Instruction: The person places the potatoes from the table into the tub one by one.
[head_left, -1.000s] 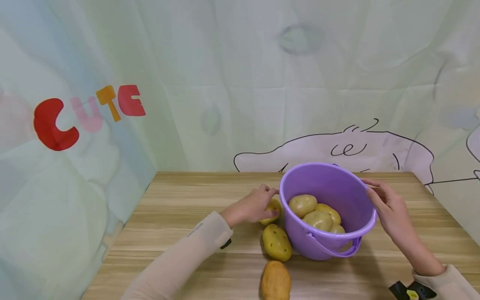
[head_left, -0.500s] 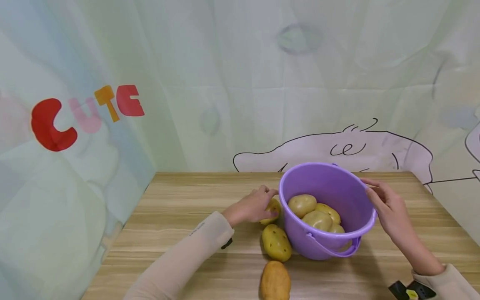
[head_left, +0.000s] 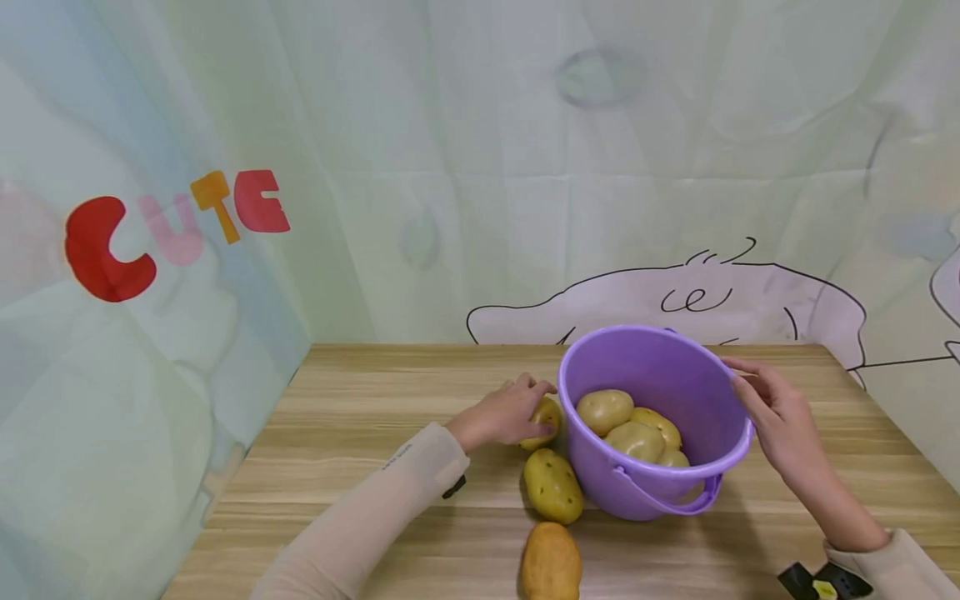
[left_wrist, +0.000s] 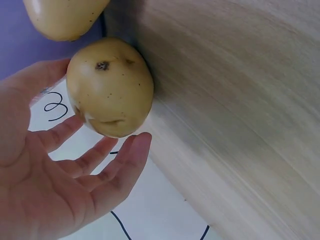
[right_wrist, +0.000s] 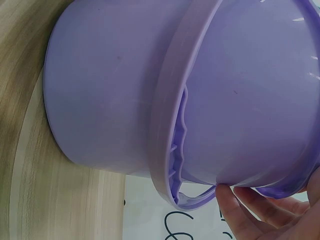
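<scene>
My left hand [head_left: 506,412] curls over a yellow potato [left_wrist: 110,90] on the table, just left of the purple bucket [head_left: 600,475]. In the left wrist view its thumb and forefinger are at the potato's side, the other fingers fanned out below. My right hand [head_left: 776,417] rests its fingers against the outside of the bucket, just under the rim on the right; no fingertip shows inside. The bucket leans, its mouth turned toward me, with several potatoes [head_left: 637,440] inside and its handle [right_wrist: 167,110] hanging down the front.
Another yellow potato [head_left: 552,486] lies against the bucket's lower left side. Nearer me sits an orange-brown oblong [head_left: 552,562], like a sweet potato. The wooden table [head_left: 360,500] ends at a printed cloth backdrop [head_left: 420,275] behind and at the left.
</scene>
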